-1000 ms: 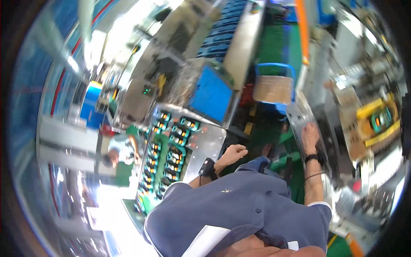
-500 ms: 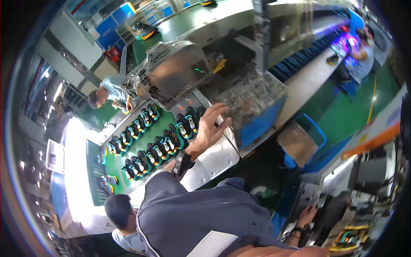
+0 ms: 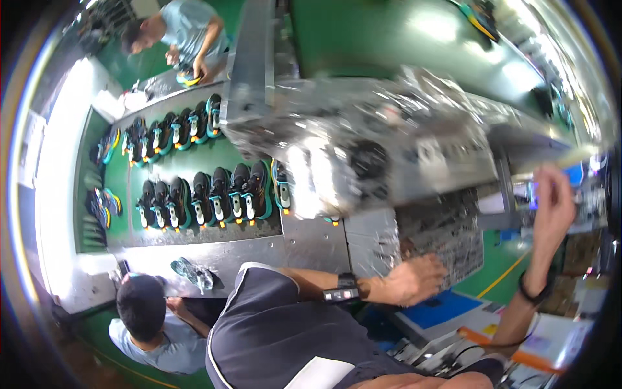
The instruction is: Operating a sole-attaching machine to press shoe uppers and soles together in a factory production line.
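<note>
My left hand (image 3: 414, 280), with a dark watch (image 3: 341, 289) on the wrist, is near the side of a plastic-wrapped machine (image 3: 382, 149). Its fingers are loosely bent and slightly apart, and nothing shows in them. Farther right, my right hand (image 3: 554, 202) is raised beside the machine's right end, a dark band (image 3: 535, 289) round its wrist. Motion smears its fingers, and a pale yellowish strip (image 3: 576, 155) shows by the fingertips; whether they grip it I cannot tell. Black and teal shoes (image 3: 220, 194) stand in two rows on the green conveyor (image 3: 201, 162), some hidden by the machine.
A person in light blue (image 3: 191, 32) handles a shoe across the conveyor. Another person (image 3: 146, 324) sits at the near left, beside the metal edge (image 3: 246, 243) where a crumpled plastic-like piece (image 3: 193, 273) lies. An orange-edged white unit (image 3: 551, 343) stands at lower right.
The view has swung to the right, and the wrapped machine now looms closer. My left hand has gone from spread above the shoes to the machine's near side. My right hand has risen from low right.
</note>
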The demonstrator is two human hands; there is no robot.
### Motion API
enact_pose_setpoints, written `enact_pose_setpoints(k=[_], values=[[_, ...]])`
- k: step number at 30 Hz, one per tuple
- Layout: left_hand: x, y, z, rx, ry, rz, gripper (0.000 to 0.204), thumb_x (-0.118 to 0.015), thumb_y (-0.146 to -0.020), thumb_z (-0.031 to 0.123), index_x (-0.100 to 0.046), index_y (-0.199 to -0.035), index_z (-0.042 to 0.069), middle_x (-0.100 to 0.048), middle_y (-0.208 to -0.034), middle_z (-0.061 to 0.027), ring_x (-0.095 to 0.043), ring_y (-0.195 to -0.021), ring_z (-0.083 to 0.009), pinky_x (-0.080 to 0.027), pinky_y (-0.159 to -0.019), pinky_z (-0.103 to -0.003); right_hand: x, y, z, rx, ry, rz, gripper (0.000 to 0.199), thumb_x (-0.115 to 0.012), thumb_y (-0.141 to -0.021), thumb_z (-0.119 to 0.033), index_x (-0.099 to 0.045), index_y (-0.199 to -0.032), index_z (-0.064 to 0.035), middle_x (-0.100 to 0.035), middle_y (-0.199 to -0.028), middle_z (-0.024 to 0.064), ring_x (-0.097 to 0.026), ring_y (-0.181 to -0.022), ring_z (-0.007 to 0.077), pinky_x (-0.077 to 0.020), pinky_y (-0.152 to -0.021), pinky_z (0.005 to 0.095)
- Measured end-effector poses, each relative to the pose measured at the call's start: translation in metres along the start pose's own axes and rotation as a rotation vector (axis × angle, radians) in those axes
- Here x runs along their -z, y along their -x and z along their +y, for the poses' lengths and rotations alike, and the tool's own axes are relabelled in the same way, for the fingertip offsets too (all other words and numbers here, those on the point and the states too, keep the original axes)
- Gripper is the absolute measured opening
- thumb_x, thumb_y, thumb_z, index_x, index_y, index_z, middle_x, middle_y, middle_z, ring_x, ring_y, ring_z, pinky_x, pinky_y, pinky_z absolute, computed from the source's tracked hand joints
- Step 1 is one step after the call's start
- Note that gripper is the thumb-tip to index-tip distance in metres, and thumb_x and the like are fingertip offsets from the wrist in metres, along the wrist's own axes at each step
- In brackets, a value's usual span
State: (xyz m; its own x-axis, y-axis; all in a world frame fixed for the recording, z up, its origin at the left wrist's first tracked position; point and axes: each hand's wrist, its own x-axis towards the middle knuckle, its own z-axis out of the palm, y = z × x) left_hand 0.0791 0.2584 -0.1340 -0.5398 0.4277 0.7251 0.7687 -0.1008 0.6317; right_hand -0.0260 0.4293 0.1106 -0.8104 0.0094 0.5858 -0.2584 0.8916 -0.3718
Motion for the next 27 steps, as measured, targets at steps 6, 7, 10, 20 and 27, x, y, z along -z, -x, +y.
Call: enact_pose_setpoints(k=[6,7,10,20,27], values=[[-0.039,0.035,-0.026,0.023,0.237,-0.180,0.028,-0.056,-0.082,0.015,-0.062,-0.105,0.000,-0.061,-0.109,-0.0186,-0.056,-0.107,-0.0342,-0.042,-0.098,-0.044,-0.195,-0.257,-0.078,0.316,0.063,-0.388,0.040,-0.058,-0.093,-0.034,-0.062,-0.115,-0.0013,-0.065,-0.109,0.0101,-0.059,-0.104,0.0169,-0.0422,-0.092,0.0286],[-0.046,0.034,-0.022,-0.083,0.280,-0.267,0.028,-0.056,-0.082,0.015,-0.062,-0.105,0.001,-0.061,-0.107,-0.0183,-0.057,-0.106,-0.0338,-0.043,-0.096,-0.044,-0.178,-0.288,-0.092,0.340,0.121,-0.377,0.044,-0.057,-0.093,-0.037,-0.061,-0.118,-0.0005,-0.064,-0.114,0.0115,-0.057,-0.111,0.0190,-0.0400,-0.096,0.0294],[-0.059,0.050,-0.033,-0.126,0.216,-0.476,0.027,-0.056,-0.082,0.015,-0.062,-0.104,0.001,-0.061,-0.102,-0.0174,-0.058,-0.101,-0.0327,-0.045,-0.091,-0.043,-0.254,-0.361,-0.115,0.365,0.186,-0.444,0.064,-0.059,-0.087,-0.053,-0.058,-0.123,0.0005,-0.063,-0.116,0.0127,-0.056,-0.113,0.0214,-0.0414,-0.094,0.0340],[-0.028,0.060,-0.035,-0.113,0.127,-0.570,0.029,-0.058,-0.083,0.020,-0.061,-0.104,0.002,-0.062,-0.099,-0.0149,-0.060,-0.096,-0.0303,-0.050,-0.082,-0.041,-0.298,-0.329,-0.159,0.181,0.024,-0.435,0.057,-0.070,-0.078,-0.045,-0.061,-0.108,0.0031,-0.066,-0.090,0.0118,-0.062,-0.076,0.0179,-0.0487,-0.070,0.0306],[0.007,0.009,-0.026,-0.116,0.206,-0.384,0.032,-0.065,-0.081,0.024,-0.061,-0.106,0.003,-0.062,-0.107,-0.0136,-0.060,-0.099,-0.0315,-0.050,-0.084,-0.038,-0.172,-0.218,-0.175,0.231,0.169,-0.215,0.049,-0.077,-0.071,-0.033,-0.062,-0.100,0.0036,-0.066,-0.089,0.0192,-0.063,-0.079,0.0272,-0.0489,-0.074,0.0365]])
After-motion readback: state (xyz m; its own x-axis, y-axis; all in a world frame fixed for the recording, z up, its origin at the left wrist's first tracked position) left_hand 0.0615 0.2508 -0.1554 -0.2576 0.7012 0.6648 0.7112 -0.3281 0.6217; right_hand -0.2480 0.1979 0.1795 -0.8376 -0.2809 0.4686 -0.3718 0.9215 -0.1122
